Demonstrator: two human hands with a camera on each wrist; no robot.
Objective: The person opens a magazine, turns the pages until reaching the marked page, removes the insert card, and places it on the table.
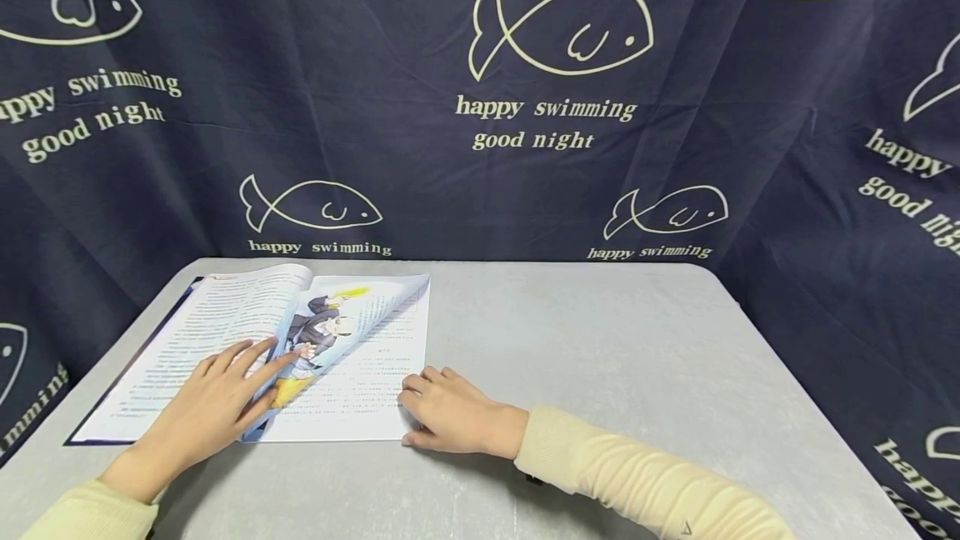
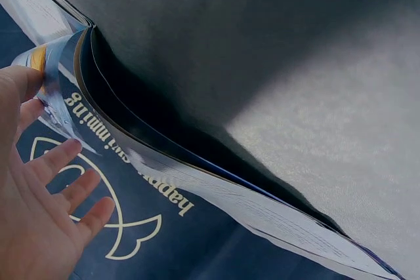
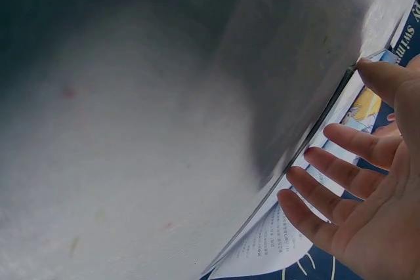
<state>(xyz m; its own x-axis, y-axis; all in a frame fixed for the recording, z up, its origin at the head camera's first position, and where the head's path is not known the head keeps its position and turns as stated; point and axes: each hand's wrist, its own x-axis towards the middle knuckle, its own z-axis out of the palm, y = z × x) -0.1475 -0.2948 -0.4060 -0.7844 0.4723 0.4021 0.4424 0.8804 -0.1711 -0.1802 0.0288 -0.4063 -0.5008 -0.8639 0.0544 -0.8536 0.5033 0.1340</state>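
An open book (image 1: 352,407) with printed text lies on the left part of the grey table. One illustrated page (image 1: 337,327) is bent diagonally from its top right corner toward the left hand. My left hand (image 1: 213,402) rests on the bent page near the fold, fingers spread; its thumb touches the page (image 2: 62,96) in the left wrist view. At the lower right corner of the book, my right hand (image 1: 457,415) rests on the edge. Its fingers look extended in the right wrist view, the thumb (image 3: 384,77) touching the book's edge.
The grey table (image 1: 600,357) extends to the right of the book. A dark blue curtain (image 1: 420,90) with fish drawings and white lettering hangs behind and on both sides.
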